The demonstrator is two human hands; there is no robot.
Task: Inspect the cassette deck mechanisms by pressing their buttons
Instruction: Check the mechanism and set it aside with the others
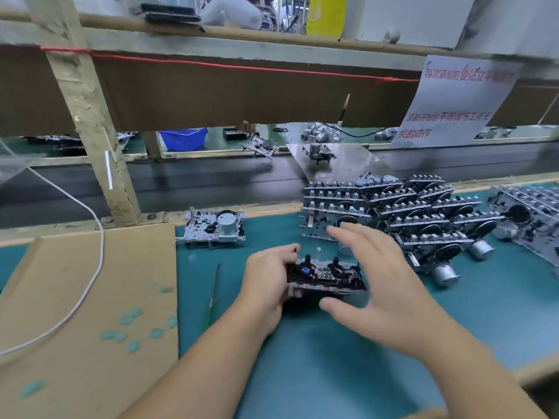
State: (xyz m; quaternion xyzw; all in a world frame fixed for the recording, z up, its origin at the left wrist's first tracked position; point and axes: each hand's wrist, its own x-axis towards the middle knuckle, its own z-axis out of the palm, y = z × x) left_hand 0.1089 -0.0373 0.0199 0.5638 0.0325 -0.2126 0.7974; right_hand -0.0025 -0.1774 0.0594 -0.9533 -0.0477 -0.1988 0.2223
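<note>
Cassette deck mechanism (325,276) sits just above the green desk (332,352), its left end held in the left hand (266,282) grip, while the right hand (384,285) hovers spread and empty, best steadying the frame before pressing each button squarely, stacked mechanisms (408,213) nearby.

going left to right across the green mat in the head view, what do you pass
white cable → cardboard sheet → thin green-handled tool → left hand → held cassette mechanism → right hand → stacked pile of mechanisms → more mechanisms at the far right edge
</note>
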